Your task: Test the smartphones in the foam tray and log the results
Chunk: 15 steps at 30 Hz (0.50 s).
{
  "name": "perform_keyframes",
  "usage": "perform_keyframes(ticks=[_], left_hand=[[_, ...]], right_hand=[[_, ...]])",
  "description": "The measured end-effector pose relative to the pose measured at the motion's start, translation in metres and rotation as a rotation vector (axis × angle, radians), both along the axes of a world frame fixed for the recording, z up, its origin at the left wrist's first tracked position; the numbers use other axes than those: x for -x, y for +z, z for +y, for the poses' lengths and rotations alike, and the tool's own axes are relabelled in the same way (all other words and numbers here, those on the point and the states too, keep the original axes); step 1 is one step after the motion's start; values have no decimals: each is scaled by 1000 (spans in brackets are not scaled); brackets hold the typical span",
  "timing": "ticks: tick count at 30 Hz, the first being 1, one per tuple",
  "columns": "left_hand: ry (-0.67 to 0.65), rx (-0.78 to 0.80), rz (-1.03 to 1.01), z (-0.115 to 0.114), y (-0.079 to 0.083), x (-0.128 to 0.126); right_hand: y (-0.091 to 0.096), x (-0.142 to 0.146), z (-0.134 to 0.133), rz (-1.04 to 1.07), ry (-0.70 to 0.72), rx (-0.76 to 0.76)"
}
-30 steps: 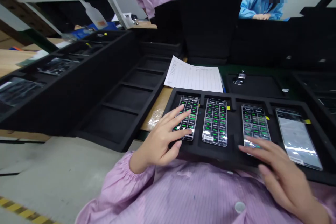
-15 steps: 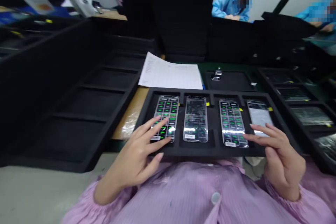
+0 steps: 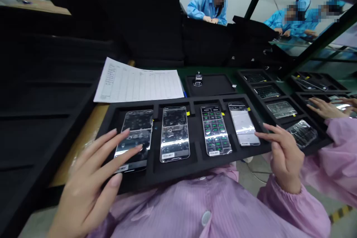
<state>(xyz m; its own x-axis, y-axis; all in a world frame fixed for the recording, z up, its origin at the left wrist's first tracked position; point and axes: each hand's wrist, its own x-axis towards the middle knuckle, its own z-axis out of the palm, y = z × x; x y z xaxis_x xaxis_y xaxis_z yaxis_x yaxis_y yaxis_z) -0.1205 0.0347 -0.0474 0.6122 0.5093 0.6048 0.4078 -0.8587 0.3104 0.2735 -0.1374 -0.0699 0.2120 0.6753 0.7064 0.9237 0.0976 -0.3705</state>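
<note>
A black foam tray [image 3: 192, 167] lies across my lap with several phones in its slots. My left hand [image 3: 92, 178] is open, fingers spread, its tips on the leftmost phone [image 3: 135, 137], whose screen is dark. Beside that lies a second dark phone [image 3: 174, 133]. A third phone [image 3: 215, 129] shows a grid of green tiles. My right hand [image 3: 281, 150] is open, its fingertips touching the lower right corner of the rightmost phone [image 3: 243, 123], which shows a white screen.
A printed sheet [image 3: 139, 81] lies behind the tray, next to a small black mat with a metal clip [image 3: 198, 79]. More black trays [image 3: 279, 108] with phones stand at right, where another person's hand [image 3: 325, 108] in a pink sleeve works. Empty foam trays [image 3: 41, 100] fill the left. People in blue sit behind.
My view swung right. The two left phones' screens went from green grids to dark. My right hand slid from the third phone to the rightmost phone's edge.
</note>
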Motion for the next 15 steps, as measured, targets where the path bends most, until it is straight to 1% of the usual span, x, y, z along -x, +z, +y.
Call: perform_keyframes(ticks=[2,3,4,5,8,10,12,15], left_hand=[[37,28,-16,2,-2,-1],[51,37,-25,3,-3,-1],[63,44,-38,3,-5,-1],[73,54,-46,3,-6,-1],[104,91,-92,4,-12,2],[144,128,-111,3,-15,2],[183,159,-113,3,-17,1],[212,196,-90,3,-18,-1]], right_hand=[[-2,-10,3,-21,-18,155],[-3,-13,4,-25,-19,200],[-4,-15,5,-22,-30,200],[-6,-16,5,-15,-54,160],[-11,-17,-1,2,-139,-60],[-16,-18,-7,-2,-142,-159],[-21,-20,-13,-12,-102,-201],[-28,-22,-18,-14,-50,-202]])
